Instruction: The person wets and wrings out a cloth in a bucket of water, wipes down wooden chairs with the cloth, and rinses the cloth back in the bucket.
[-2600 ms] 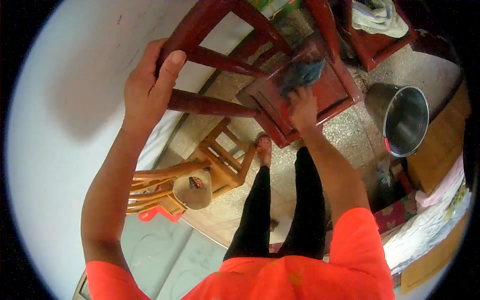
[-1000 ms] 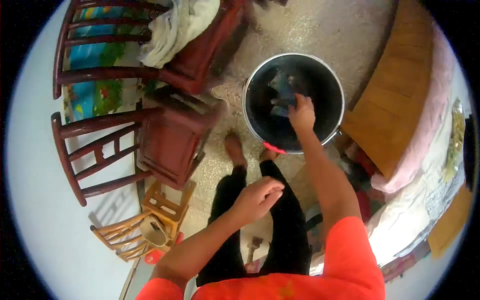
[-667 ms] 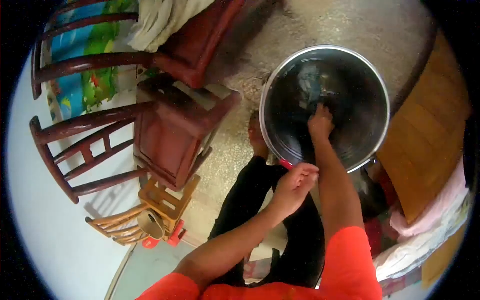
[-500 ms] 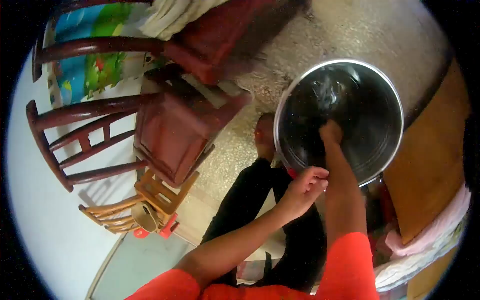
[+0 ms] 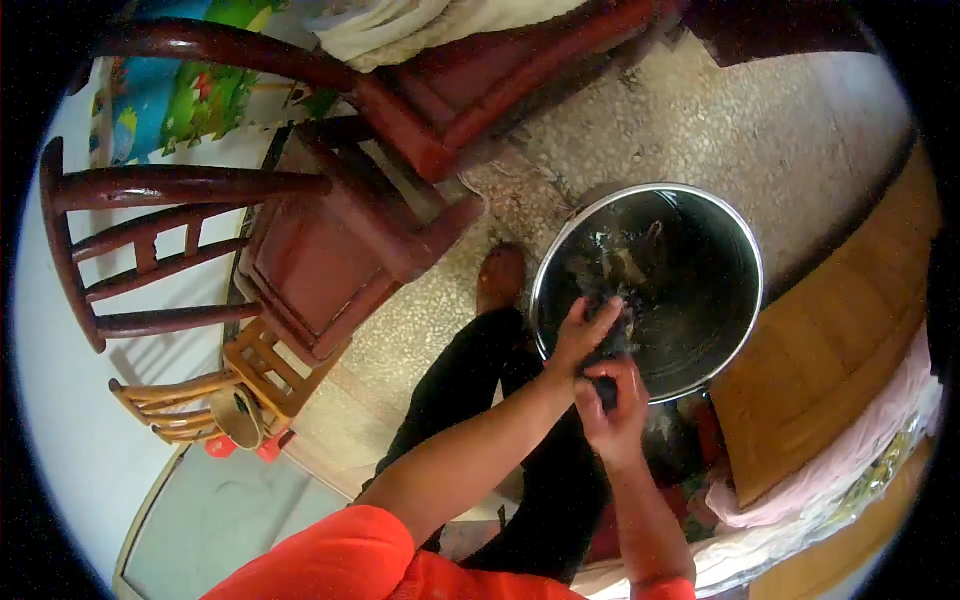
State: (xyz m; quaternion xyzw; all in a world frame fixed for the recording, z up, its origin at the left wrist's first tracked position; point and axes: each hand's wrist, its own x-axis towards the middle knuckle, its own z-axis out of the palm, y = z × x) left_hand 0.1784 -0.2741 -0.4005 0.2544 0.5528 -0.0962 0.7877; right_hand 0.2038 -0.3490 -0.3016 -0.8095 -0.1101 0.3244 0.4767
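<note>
Over the near left rim of a metal bucket (image 5: 757, 290), both hands are close together on a dark wet cloth (image 5: 607, 350). My left hand (image 5: 585, 335) has its fingers around the cloth's upper part, with the thumb pointing to the bucket. Just below and to the right, my right hand (image 5: 615, 405) is closed on the lower part of the same cloth. Dark water with light reflections shows inside the bucket.
A dark red chair (image 5: 320, 265) stands left of the bucket, and another red chair (image 5: 470, 85) behind it bears a whitish cloth (image 5: 420, 30). A small wooden chair (image 5: 265, 370) is at the lower left. Brown board (image 5: 830, 340) and pink fabric (image 5: 780, 500) lie right.
My right hand has come out of the bucket with the cloth, after wiping the chair seat earlier. My left hand has left the chair back and now grips the cloth too.
</note>
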